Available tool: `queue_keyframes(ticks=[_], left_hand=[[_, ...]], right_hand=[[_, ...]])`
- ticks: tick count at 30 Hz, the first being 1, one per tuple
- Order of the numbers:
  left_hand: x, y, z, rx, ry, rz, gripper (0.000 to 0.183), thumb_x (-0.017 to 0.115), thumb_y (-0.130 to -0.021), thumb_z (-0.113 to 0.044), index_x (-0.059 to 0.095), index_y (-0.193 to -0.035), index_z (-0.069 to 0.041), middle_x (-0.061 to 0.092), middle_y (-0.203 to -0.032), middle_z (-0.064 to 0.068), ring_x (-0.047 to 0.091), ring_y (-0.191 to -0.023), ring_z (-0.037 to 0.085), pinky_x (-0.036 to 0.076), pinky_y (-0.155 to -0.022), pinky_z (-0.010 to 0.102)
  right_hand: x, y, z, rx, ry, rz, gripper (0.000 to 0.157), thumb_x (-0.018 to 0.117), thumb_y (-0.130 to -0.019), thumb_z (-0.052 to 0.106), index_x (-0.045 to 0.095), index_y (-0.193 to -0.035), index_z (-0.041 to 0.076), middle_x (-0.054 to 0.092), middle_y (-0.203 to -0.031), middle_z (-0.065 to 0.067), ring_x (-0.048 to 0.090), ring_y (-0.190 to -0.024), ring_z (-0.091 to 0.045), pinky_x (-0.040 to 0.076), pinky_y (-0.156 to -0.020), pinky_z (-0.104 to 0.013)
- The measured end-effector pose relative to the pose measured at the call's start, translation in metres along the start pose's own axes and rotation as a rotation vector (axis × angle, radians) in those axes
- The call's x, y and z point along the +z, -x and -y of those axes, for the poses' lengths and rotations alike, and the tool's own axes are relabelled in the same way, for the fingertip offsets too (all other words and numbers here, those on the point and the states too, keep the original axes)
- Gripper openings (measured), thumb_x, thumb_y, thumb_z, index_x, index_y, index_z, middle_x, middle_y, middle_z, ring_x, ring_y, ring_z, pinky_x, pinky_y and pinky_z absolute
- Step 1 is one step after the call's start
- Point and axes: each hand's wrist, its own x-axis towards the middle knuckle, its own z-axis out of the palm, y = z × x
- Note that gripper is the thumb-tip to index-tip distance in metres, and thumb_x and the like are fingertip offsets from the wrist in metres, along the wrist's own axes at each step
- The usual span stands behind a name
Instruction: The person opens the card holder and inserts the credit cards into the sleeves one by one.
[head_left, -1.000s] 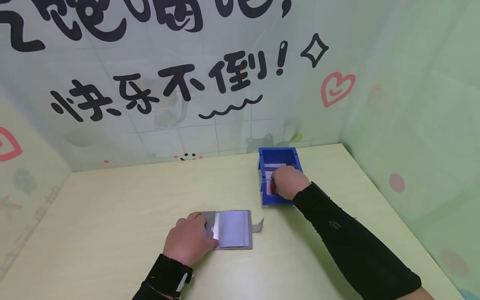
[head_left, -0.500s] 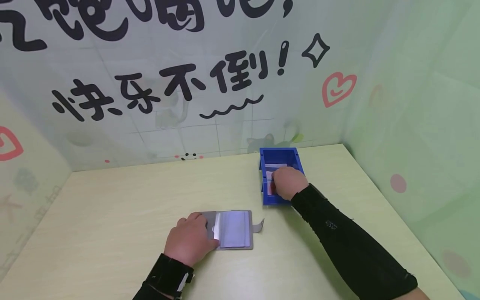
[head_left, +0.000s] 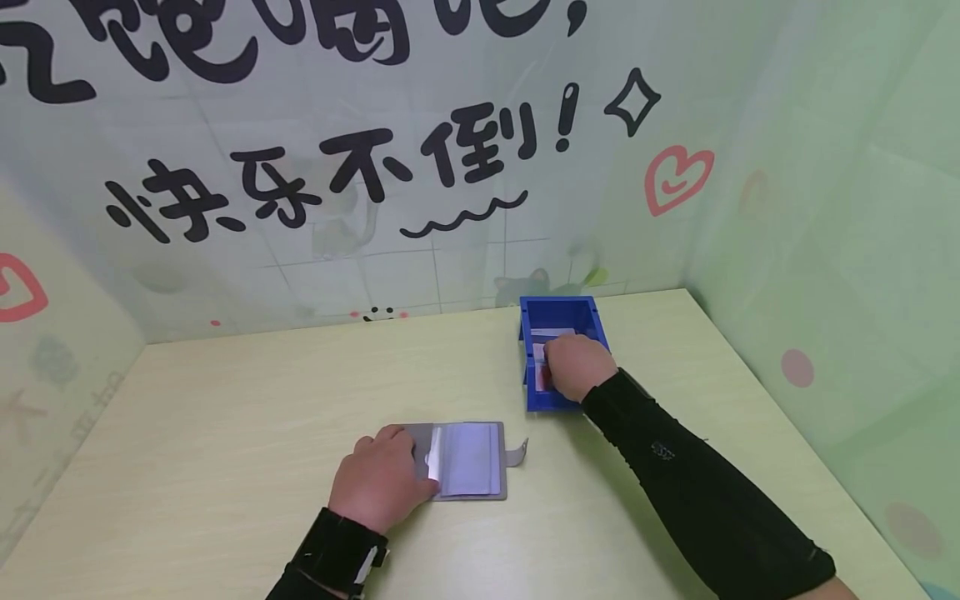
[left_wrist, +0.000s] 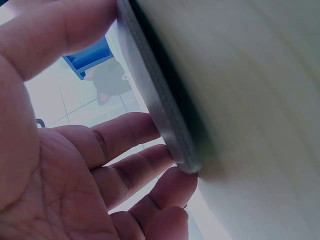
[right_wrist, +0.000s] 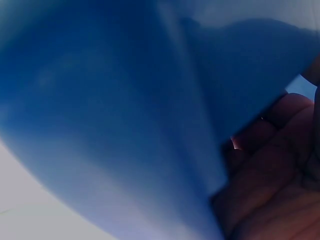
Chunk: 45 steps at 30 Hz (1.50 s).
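Observation:
A small grey card holder (head_left: 499,487) lies open on the table, its clear sleeves showing and a strap pointing right. My left hand (head_left: 378,479) grips its left cover, thumb at the near edge and fingers toward the far edge. In the left wrist view, fingertips touch the edge of the cover (left_wrist: 160,100). My right hand (head_left: 577,365) reaches down into a blue plastic bin (head_left: 558,310), beside flat pale cards (head_left: 552,332). The bin wall (right_wrist: 125,125) fills most of the right wrist view; what the right fingertips hold, if anything, is hidden.
The pale wooden table (head_left: 247,417) runs back to a printed cloth backdrop (head_left: 360,275). A green cloth side wall (head_left: 840,250) stands along its right edge. The bin is near the back right, behind the card holder.
Between the frames the right forearm has shifted very slightly, while the right hand stays in the bin. The left hand and the card holder keep their places.

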Motion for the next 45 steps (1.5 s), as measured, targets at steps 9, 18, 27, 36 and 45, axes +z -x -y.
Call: queue_keyframes(ticks=[9,18,27,36,45], left_hand=[[-0.001,-0.001,0.0,0.0,0.004,0.001,0.062,0.078,-0.064,-0.048,0.065,-0.104,-0.002,0.058,-0.119,0.013,0.052,-0.082,0.031,0.051,-0.06,0.043],[-0.001,-0.001,-0.001,0.001,0.002,0.002,0.062,0.078,-0.064,-0.048,0.065,-0.104,-0.002,0.058,-0.119,0.013,0.052,-0.082,0.031,0.051,-0.061,0.043],[-0.002,0.0,-0.002,0.006,-0.013,-0.01,0.061,0.077,-0.065,-0.047,0.065,-0.102,-0.001,0.059,-0.117,0.015,0.052,-0.08,0.031,0.051,-0.063,0.044],[-0.001,0.001,-0.002,0.011,-0.034,-0.016,0.062,0.077,-0.064,-0.049,0.065,-0.101,-0.001,0.06,-0.113,0.014,0.051,-0.084,0.032,0.049,-0.069,0.047],[-0.005,0.003,0.001,0.011,0.012,-0.036,0.062,0.07,-0.072,-0.051,0.063,-0.104,0.001,0.058,-0.112,0.014,0.051,-0.088,0.031,0.048,-0.074,0.048]], right_hand=[[0.003,-0.001,-0.001,0.007,-0.006,-0.009,0.013,0.054,-0.092,0.014,0.063,-0.092,0.005,0.062,-0.081,-0.01,0.054,-0.072,-0.022,0.054,-0.075,-0.044],[-0.009,0.004,-0.003,0.0,-0.152,0.035,0.008,0.051,-0.092,0.005,0.058,-0.089,0.008,0.057,-0.074,-0.004,0.051,-0.066,-0.018,0.052,-0.068,-0.035],[-0.027,0.02,-0.004,0.067,-0.343,-0.021,0.014,0.049,-0.092,0.002,0.06,-0.094,0.01,0.06,-0.082,-0.004,0.052,-0.072,-0.021,0.052,-0.068,-0.035],[-0.039,0.043,0.002,0.225,-0.537,-0.173,0.007,0.055,-0.094,0.013,0.056,-0.101,0.012,0.061,-0.094,-0.006,0.054,-0.078,-0.022,0.053,-0.073,-0.038],[-0.036,0.057,0.028,0.153,-0.702,-0.363,0.024,0.061,-0.091,0.018,0.054,-0.113,0.013,0.06,-0.092,-0.002,0.054,-0.076,-0.017,0.053,-0.06,-0.032]])
